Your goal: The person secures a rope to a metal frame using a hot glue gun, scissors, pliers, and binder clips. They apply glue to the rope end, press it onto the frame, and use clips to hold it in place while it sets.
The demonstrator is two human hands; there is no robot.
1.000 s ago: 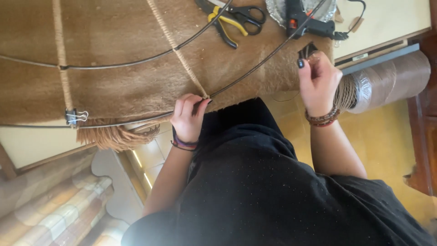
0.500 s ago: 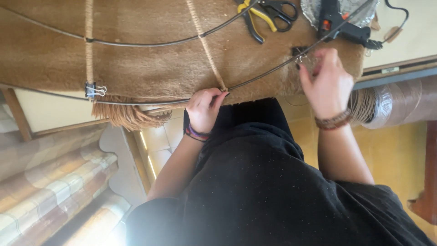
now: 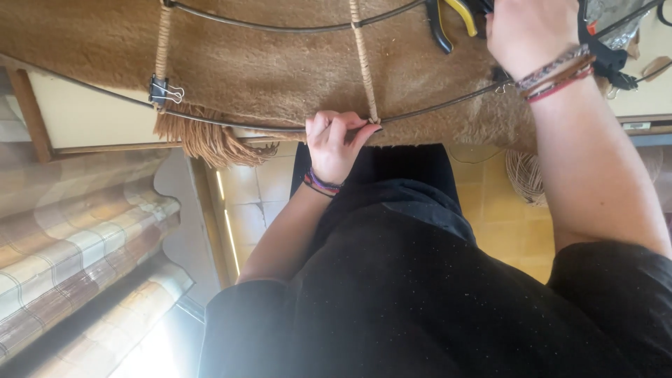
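Cover [image 3: 280,63]: tan-brown, furry, with a fringe of the same colour hanging off the table's edge.
Wire frame [image 3: 434,108]: dark grey-brown.
Binding cord [image 3: 362,59]: pale beige.
Clip [image 3: 162,91]: black, silver handles.
Pliers [image 3: 451,17]: yellow-and-black grips.
Curtain [image 3: 77,238]: beige-brown checks.

**One head camera, picture upside down**

A single view, worn on the person's head, looks down past the black-clothed torso to the table edge. The frame is inverted: the brown furry cloth [image 3: 280,70] and wire frame [image 3: 434,108] run along the top, floor tiles below. It sits close, with the left hand [image 3: 336,140] near centre and the right hand [image 3: 528,31] cut by the upper edge.
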